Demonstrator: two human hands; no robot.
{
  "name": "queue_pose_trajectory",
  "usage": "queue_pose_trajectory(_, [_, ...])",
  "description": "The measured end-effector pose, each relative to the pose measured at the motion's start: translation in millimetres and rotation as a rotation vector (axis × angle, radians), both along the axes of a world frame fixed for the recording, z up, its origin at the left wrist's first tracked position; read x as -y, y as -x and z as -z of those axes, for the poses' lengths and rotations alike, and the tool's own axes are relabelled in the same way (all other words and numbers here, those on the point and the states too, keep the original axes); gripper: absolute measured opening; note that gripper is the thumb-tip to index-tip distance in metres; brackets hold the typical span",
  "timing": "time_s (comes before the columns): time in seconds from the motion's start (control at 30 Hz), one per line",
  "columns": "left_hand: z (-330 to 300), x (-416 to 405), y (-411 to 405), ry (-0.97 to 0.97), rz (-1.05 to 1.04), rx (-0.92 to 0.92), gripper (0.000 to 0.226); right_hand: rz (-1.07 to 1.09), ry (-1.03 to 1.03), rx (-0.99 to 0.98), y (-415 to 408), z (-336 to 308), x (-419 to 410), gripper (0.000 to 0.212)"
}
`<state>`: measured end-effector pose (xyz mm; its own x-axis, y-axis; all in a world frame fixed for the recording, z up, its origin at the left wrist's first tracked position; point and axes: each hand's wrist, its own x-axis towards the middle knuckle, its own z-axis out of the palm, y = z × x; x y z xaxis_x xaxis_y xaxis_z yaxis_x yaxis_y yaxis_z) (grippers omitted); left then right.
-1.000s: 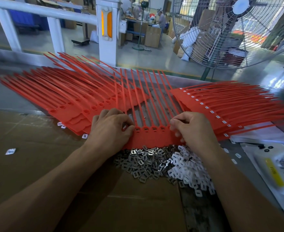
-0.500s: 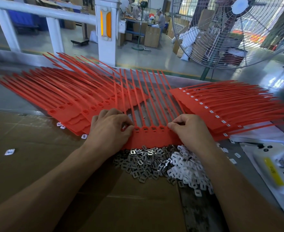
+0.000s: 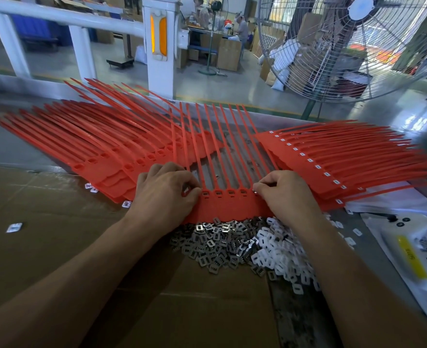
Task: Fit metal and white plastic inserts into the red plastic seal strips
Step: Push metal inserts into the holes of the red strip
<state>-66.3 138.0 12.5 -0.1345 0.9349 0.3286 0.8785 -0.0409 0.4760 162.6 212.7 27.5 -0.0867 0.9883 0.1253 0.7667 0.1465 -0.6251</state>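
A red seal strip sheet (image 3: 228, 208) lies in front of me, its tails pointing away. My left hand (image 3: 165, 190) rests on its left end, fingertips curled at a slot. My right hand (image 3: 286, 190) sits on the right end, fingers curled and pinching a small insert at a slot. Just below the sheet lie a pile of metal inserts (image 3: 215, 243) and a pile of white plastic inserts (image 3: 280, 249). A stack of unfilled red strips (image 3: 101, 151) fans out to the left. Strips with white inserts fitted (image 3: 333, 159) are stacked to the right.
Brown cardboard (image 3: 56, 242) covers the bench. A few loose inserts (image 3: 13, 227) lie on it at the left. A white device with a yellow label (image 3: 413, 257) lies at the right. A large cage fan (image 3: 345, 46) and a white railing post (image 3: 158, 43) stand behind the bench.
My right hand has shifted slightly left along the sheet's slot row and its fingertips have closed at a slot. My left hand has stayed in place.
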Motion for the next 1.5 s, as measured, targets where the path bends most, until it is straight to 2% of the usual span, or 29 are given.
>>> queue_pose_trajectory(0.23, [-0.8, 0.6, 0.1, 0.006, 0.005, -0.002, 0.017, 0.035, -0.024, 0.022, 1.6, 1.2, -2.2, 0.012])
queue_pose_trajectory(0.57, [0.0, 0.4, 0.2, 0.003, 0.002, -0.002, 0.016, -0.042, -0.100, 0.006, -4.2, -7.2, 6.9, 0.009])
queue_pose_trajectory(0.67, [0.4, 0.4, 0.6, -0.002, 0.004, -0.003, 0.016, -0.222, -0.107, -0.021, -2.4, -15.6, 15.1, 0.009])
queue_pose_trajectory(0.8, [1.0, -0.5, 0.2, -0.009, -0.008, -0.012, 0.016, -0.518, -0.028, 0.036, 9.6, -14.8, 28.0, 0.005])
queue_pose_trajectory(0.93, [1.3, -1.2, -0.1, -0.014, -0.017, -0.021, 0.017, -0.625, 0.009, 0.078, 21.3, -10.2, 33.9, 0.007])
queue_pose_trajectory(1.27, [1.2, -1.3, 0.9, -0.008, -0.012, -0.028, 0.017, -0.669, -0.042, 0.169, 28.4, -11.7, 37.5, 0.013])
queue_pose_trajectory(1.5, [2.1, -1.9, 1.2, -0.010, -0.013, -0.017, 0.017, -0.561, -0.058, -0.041, 22.6, -6.3, 35.0, 0.016])
